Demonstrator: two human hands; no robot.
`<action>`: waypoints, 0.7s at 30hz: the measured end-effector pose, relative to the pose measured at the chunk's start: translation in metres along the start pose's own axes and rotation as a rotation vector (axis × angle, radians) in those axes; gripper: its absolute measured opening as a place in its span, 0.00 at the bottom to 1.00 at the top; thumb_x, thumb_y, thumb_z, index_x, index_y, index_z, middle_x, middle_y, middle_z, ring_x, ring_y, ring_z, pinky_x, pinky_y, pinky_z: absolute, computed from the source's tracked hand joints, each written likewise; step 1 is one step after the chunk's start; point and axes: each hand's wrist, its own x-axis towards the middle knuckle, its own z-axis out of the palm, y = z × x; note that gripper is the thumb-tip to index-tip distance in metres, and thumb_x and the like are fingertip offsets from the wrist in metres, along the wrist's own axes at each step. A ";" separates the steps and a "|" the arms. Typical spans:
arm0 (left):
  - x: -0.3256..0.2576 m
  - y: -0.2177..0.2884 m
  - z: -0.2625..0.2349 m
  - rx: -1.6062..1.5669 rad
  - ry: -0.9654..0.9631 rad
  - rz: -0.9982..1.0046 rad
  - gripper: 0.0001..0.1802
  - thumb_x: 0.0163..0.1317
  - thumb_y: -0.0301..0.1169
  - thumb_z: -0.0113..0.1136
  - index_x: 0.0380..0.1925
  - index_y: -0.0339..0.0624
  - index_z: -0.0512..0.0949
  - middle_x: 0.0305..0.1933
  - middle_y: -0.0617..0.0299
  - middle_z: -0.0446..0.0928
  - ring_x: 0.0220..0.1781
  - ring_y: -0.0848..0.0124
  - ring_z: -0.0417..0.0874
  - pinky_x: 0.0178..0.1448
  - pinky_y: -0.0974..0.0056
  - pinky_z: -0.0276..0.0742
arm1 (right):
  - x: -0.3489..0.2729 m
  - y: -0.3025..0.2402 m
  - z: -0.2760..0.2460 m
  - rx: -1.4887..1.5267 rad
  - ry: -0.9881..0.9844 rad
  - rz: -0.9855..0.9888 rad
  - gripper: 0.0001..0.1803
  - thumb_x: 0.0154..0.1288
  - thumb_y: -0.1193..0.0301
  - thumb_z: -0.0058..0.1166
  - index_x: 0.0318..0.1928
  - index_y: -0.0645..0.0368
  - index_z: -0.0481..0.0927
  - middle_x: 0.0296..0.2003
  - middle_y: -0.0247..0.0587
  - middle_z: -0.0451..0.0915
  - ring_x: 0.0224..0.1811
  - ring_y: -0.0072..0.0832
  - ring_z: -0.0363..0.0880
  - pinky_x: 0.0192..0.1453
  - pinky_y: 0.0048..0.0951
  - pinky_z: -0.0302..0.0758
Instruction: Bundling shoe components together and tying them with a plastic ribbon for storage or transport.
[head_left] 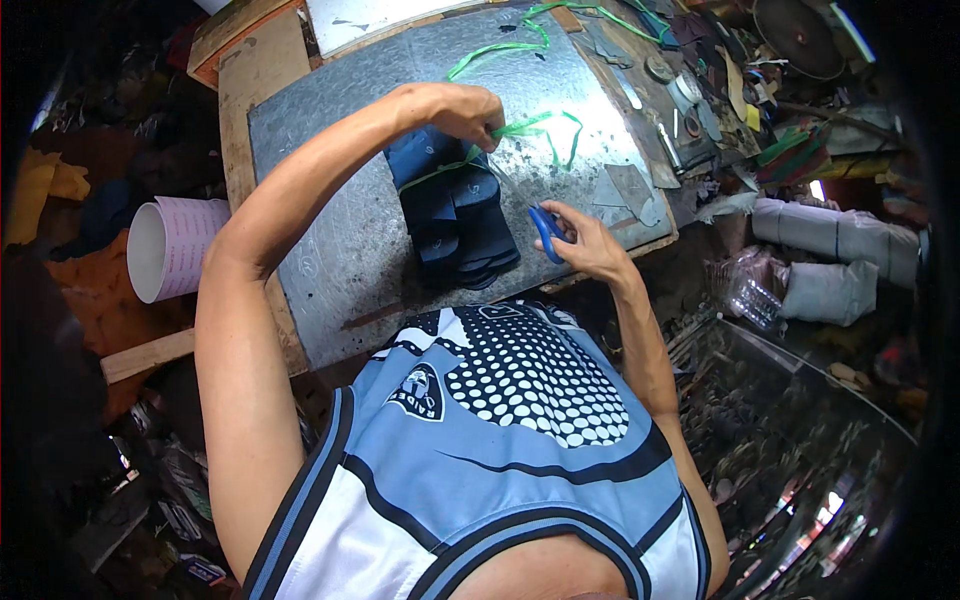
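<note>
A stack of black cut pieces [455, 222] with pale marks lies on the metal-topped table, and a thin green plastic string [440, 173] runs across it. At the stack's far edge, my left hand [465, 112] is closed with the green string pinched in its fingers; a loose end loops off to the right. My right hand [592, 243] grips blue-handled scissors [548, 234] just right of the stack. Their thin blades point up and left toward the string by my left hand. Whether the blades touch the string, I cannot tell.
The worn metal sheet [330, 250] covers a wood-edged table. Flat grey scraps [628, 192] lie at its right, near a clutter of tools and tape rolls [686, 90]. A white-pink roll [178, 248] stands out at left. Wrapped bundles [835, 240] sit at right.
</note>
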 end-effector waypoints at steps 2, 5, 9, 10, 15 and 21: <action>0.000 0.011 -0.004 0.045 0.007 -0.037 0.12 0.58 0.35 0.63 0.36 0.37 0.83 0.30 0.52 0.83 0.30 0.62 0.82 0.37 0.56 0.75 | 0.013 -0.017 -0.007 -0.044 -0.037 0.047 0.37 0.54 0.53 0.63 0.59 0.63 0.73 0.36 0.51 0.81 0.35 0.34 0.77 0.40 0.34 0.74; 0.006 0.012 -0.001 0.115 0.021 -0.069 0.12 0.57 0.33 0.64 0.35 0.35 0.83 0.29 0.50 0.82 0.29 0.61 0.82 0.36 0.57 0.76 | 0.029 -0.016 -0.006 -0.028 -0.021 -0.021 0.36 0.54 0.55 0.63 0.59 0.63 0.74 0.35 0.49 0.81 0.34 0.31 0.77 0.38 0.33 0.74; 0.011 0.012 0.000 0.180 0.033 -0.119 0.11 0.55 0.32 0.65 0.35 0.35 0.83 0.28 0.49 0.82 0.28 0.61 0.81 0.34 0.57 0.75 | 0.041 -0.019 -0.006 0.035 -0.033 -0.006 0.31 0.56 0.60 0.61 0.58 0.64 0.75 0.32 0.46 0.81 0.30 0.28 0.77 0.35 0.31 0.74; 0.009 0.015 -0.001 0.179 0.031 -0.123 0.11 0.55 0.32 0.65 0.35 0.35 0.83 0.28 0.49 0.82 0.28 0.61 0.81 0.34 0.57 0.75 | 0.040 -0.019 -0.004 0.038 -0.036 -0.007 0.31 0.56 0.60 0.61 0.58 0.64 0.75 0.32 0.46 0.81 0.30 0.28 0.77 0.35 0.31 0.74; 0.005 0.009 0.006 0.096 0.084 -0.103 0.10 0.56 0.32 0.64 0.33 0.35 0.84 0.26 0.49 0.81 0.27 0.60 0.81 0.34 0.57 0.75 | 0.036 -0.007 0.008 0.226 0.023 -0.076 0.27 0.59 0.65 0.60 0.56 0.66 0.75 0.28 0.40 0.79 0.28 0.23 0.74 0.32 0.27 0.72; 0.002 0.006 0.002 0.063 0.141 -0.060 0.10 0.56 0.31 0.64 0.32 0.35 0.84 0.25 0.50 0.81 0.26 0.62 0.81 0.34 0.57 0.75 | 0.042 -0.012 0.003 0.090 -0.105 -0.011 0.31 0.57 0.58 0.66 0.55 0.65 0.75 0.22 0.31 0.71 0.25 0.20 0.68 0.27 0.26 0.64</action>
